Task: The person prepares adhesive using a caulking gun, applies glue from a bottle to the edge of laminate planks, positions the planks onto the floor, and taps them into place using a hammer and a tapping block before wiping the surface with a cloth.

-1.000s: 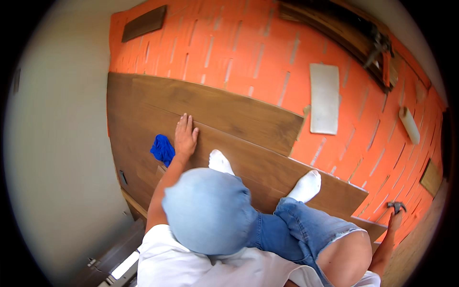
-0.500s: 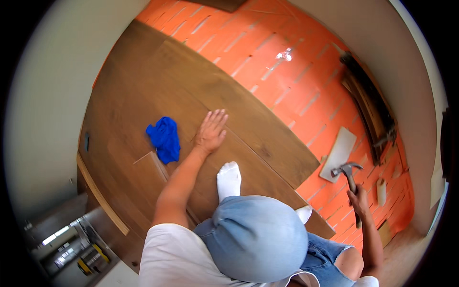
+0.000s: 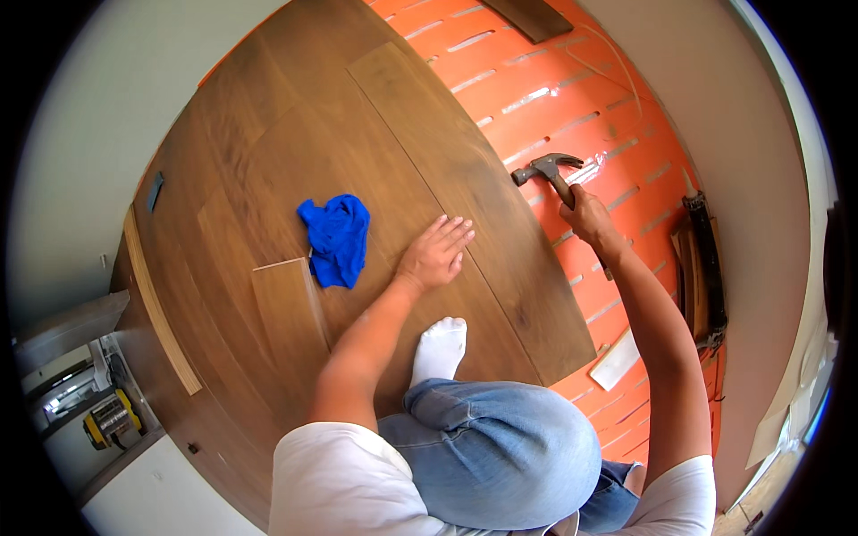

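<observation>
My right hand (image 3: 590, 217) grips a claw hammer (image 3: 547, 169) by its handle. The hammer head is beside the outer long edge of a brown wood floor plank (image 3: 509, 259); whether it touches the edge I cannot tell. My left hand (image 3: 438, 252) lies flat with fingers outstretched, its tips at the seam between that plank and the laid boards. A crumpled blue cloth (image 3: 338, 241) rests on the boards to the left of it. Below the hand, my white-socked foot (image 3: 439, 347) stands on the wood.
Orange slotted underlay (image 3: 545, 107) covers the floor on the right. On it lie a white block (image 3: 617, 359), a black caulking gun (image 3: 702, 268) by the wall, and a loose plank (image 3: 529, 18). A short board (image 3: 290, 299), a wood strip (image 3: 156, 295) and a yellow-black tool (image 3: 113, 418) are at left.
My right hand has raised the hammer forward from beside the white block to the plank's outer edge. My left hand stays flat near the seam as the view has shifted.
</observation>
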Available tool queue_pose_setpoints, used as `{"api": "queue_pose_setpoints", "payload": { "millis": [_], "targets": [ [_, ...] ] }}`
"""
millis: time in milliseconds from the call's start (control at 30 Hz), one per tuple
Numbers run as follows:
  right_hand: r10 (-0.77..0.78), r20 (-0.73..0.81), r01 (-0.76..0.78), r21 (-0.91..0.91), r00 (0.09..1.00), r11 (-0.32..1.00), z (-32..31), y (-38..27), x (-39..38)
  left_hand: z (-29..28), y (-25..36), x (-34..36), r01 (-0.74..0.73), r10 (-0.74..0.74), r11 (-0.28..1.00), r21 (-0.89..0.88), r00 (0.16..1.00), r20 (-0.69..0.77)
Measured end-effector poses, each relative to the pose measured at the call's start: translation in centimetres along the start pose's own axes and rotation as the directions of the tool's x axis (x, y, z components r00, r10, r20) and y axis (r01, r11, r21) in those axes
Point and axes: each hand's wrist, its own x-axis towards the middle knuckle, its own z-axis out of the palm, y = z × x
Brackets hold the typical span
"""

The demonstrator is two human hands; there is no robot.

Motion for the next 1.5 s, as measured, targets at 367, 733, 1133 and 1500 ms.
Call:
{"api": "queue_pose_setpoints", "payload": {
  "millis": [367, 733, 1133, 1500],
  "targets": [
    [0.077, 0.105, -0.093, 0.151, 0.991, 0.984, -1.7, -3.7, 2.3, -0.3, -0.3, -1.0, 0.019, -0.019, 1.000, 0.009, 0.998, -0.052],
    [0.158, 0.102, -0.177, 0.219, 0.982, 0.959, -2.9, -4.1, 1.1, 0.1, -0.2, -1.0, 0.011, -0.012, 1.000, -0.011, 0.997, -0.079],
    [0.184, 0.117, -0.206, 0.223, 0.976, 0.953, -2.5, -3.4, -1.4, 0.1, 0.1, -0.5, 0.004, -0.007, 1.000, -0.031, 0.996, -0.084],
    [0.178, -0.004, -0.173, 0.203, 0.984, 0.964, -3.3, -1.7, -7.9, -1.4, -0.6, -1.7, 0.028, -0.018, 0.995, 0.096, 0.995, -0.101]
  ]
}}
